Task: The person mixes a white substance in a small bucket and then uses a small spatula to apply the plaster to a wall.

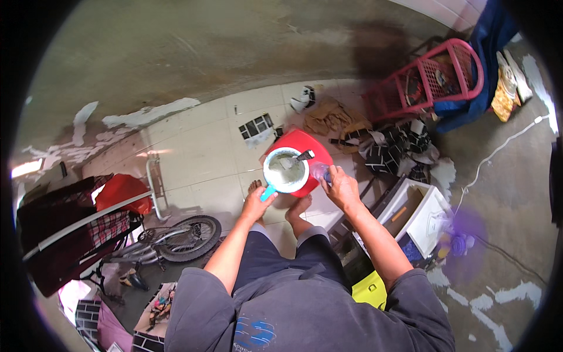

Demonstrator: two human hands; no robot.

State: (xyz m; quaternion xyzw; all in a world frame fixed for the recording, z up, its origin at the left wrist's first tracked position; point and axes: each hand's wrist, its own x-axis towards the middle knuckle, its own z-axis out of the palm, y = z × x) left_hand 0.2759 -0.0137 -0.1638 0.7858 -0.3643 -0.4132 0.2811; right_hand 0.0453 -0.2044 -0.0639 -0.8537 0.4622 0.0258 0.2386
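My left hand point(257, 203) is closed round the light-blue handle of a round dipper point(267, 175), holding it out in front of my legs. Inside lies a pale grey-white paste or powder point(287, 172). A tool with a dark handle point(305, 155), its lower end in the paste, leans on the dipper's right rim. In my right hand point(342, 189) is a small clear plastic bottle point(320, 172), tilted towards the dipper at its right side. Whether liquid is leaving it cannot be made out. Beneath and behind the dipper shows a red plastic stool point(314, 148).
A small bicycle point(187, 239) lies at left by a red bag point(124, 195). Crumpled brown paper point(334, 117) and black-and-white brick-pattern sheets point(399, 149) litter the tiled floor. At right stand a pink rack point(431, 82), a white drawer point(427, 220) and a blurred purple fan point(463, 243).
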